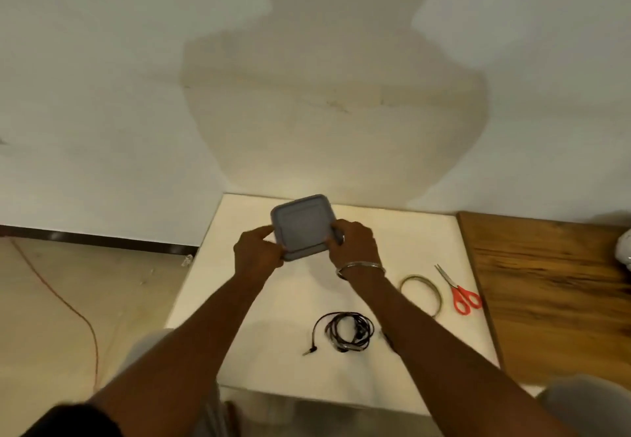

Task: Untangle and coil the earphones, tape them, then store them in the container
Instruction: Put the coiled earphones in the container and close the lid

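Observation:
A square grey container [302, 226] with its lid on is held above the far part of the white table [273, 351]. My left hand [257, 254] grips its left edge and my right hand [353, 245], with a metal bangle at the wrist, grips its right edge. The black earphones [346, 330] lie coiled on the table between my forearms, their plug end trailing to the left. A roll of clear tape [421, 295] lies flat to the right of my right wrist.
Red-handled scissors [459, 291] lie by the table's right edge, beside the tape. A brown wooden surface [553, 286] adjoins the table on the right. A white wall stands close behind; an orange cable [71, 310] runs across the floor at left.

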